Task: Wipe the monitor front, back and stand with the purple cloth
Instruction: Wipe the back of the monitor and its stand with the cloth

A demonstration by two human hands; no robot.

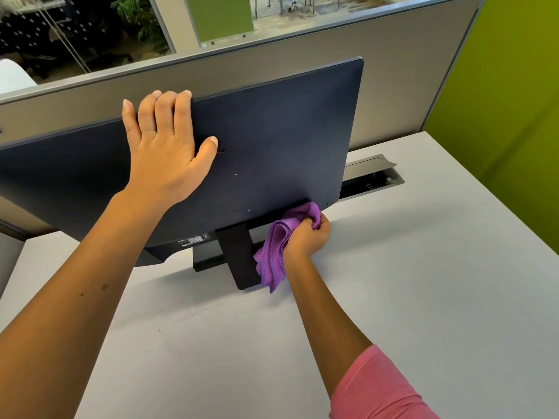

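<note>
Monitor (272, 131) on worktop (393, 282), back facing near; stand (239, 255) under its lower edge. Cloth (275, 246) just right of stand. Cable tray (373, 176) far right, behind monitor. Partition (393, 71) beyond worktop's far edge

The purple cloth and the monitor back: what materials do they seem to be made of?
Purple cloth: soft fabric, probably microfibre; it bunches in limp folds and has a stitched edge. Monitor back: probably matte dark plastic; smooth, even, no glare, with small screw holes.
</note>
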